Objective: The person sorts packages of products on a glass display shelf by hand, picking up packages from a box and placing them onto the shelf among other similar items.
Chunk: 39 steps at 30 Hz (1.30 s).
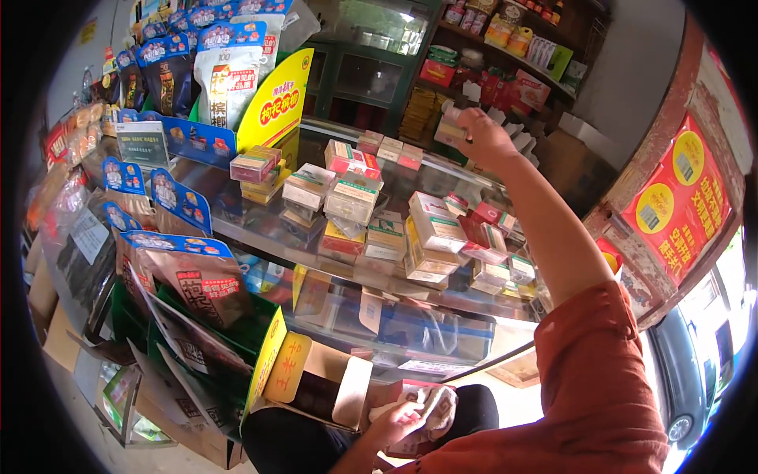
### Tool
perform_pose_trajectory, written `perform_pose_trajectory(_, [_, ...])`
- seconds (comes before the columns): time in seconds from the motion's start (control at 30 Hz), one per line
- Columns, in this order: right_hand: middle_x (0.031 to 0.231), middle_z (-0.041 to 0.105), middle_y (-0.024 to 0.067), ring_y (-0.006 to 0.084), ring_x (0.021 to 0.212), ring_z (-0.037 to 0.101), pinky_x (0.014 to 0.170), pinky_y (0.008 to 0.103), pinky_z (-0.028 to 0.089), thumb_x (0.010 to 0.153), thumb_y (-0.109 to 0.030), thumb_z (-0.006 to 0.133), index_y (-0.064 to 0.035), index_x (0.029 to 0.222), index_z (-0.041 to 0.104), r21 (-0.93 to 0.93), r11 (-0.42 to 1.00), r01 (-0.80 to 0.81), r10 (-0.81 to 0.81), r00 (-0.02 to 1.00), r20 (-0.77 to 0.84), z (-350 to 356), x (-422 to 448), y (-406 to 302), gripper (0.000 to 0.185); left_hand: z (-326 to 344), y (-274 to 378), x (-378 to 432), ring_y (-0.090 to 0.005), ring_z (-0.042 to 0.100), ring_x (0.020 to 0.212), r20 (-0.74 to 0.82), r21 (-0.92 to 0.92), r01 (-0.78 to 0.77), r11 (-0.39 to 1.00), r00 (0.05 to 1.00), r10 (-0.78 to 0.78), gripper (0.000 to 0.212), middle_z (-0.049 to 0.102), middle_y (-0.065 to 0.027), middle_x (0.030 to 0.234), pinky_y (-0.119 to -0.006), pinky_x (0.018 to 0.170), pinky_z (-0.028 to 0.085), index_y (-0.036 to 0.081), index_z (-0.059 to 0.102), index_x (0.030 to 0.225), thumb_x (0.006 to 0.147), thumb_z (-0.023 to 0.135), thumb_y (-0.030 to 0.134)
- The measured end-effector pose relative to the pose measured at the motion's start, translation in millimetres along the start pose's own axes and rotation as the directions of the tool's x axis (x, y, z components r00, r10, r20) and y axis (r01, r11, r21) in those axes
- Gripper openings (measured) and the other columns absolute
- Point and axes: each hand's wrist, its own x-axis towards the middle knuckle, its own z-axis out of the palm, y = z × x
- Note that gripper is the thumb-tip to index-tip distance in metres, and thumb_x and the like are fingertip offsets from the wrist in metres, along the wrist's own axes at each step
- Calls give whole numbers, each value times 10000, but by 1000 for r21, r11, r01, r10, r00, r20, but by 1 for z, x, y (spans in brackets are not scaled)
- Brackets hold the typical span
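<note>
My right hand (487,139) reaches over the far right of the glass counter (284,237), its fingers on a small pale box (450,127), seen partly behind them. My left hand (398,422) rests low at my lap, closed on a white patterned cloth (441,409). Stacks of small cigarette-type packs stand on the glass: a white and green pack (438,222) at the middle, a clear-cased one (350,198) further left, red and pink ones (485,237) to the right. A red and white pack (352,159) lies behind them.
Snack pouches in a yellow and blue display box (275,101) stand at the back left. More pouches (183,284) fill a box at the near left, beside an open carton (287,370). Shelves of goods (509,53) are behind the counter; a red poster (681,201) hangs on the right.
</note>
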Motion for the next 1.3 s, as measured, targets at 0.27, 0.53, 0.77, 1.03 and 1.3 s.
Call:
perform_pose_trajectory(0.27, [1039, 622, 127, 327, 957, 634, 840, 420, 519, 688, 32, 752, -71, 1014, 585, 365, 774, 517, -423, 852, -309, -112, -216, -171, 381, -18, 39, -10, -177, 670, 975, -86, -601, 23, 799, 992, -93, 468, 688, -88, 1104, -339, 862, 552, 38, 604, 1306, 1051, 460, 403])
perform_pose_trajectory(0.53, [1146, 647, 117, 332, 1039, 633, 901, 426, 506, 703, -21, 774, -80, 1075, 629, 645, 740, 192, -350, 928, 125, 0, -426, -215, 404, -21, 91, -34, -333, 588, 1228, -146, -943, -174, 284, 982, 119, 828, 603, -171, 1355, -456, 1023, 490, 85, 378, 1529, 983, 347, 707])
perform_pose_trajectory(0.77, [1120, 667, 132, 339, 1045, 621, 930, 415, 488, 806, 5, 709, -75, 1142, 665, 774, 592, -223, 98, 974, 206, 66, -468, -167, 347, -20, 41, -16, -319, 682, 979, -290, -871, -222, 439, 953, -94, 618, 687, -196, 1144, -437, 869, 557, 100, 527, 1396, 1055, 327, 576])
perform_pose_trajectory(1.03, [1152, 655, 118, 292, 1175, 603, 989, 452, 474, 860, -215, 660, -109, 1099, 703, 416, 868, -270, -68, 767, 638, 206, -586, -152, 265, -16, 43, -22, -321, 691, 905, -212, -876, -157, 456, 975, -72, 637, 694, -197, 1130, -461, 774, 584, 141, 541, 1383, 1044, 287, 616])
perform_pose_trajectory(1.3, [887, 591, 37, 154, 841, 551, 823, 296, 474, 995, -136, 595, -38, 987, 588, 786, 190, -589, 413, 774, 480, 104, -526, -145, 98, -6, 23, -11, -264, 670, 900, -239, -800, -124, 587, 963, -122, 653, 686, -148, 1135, -424, 795, 575, 100, 543, 1383, 1046, 300, 604])
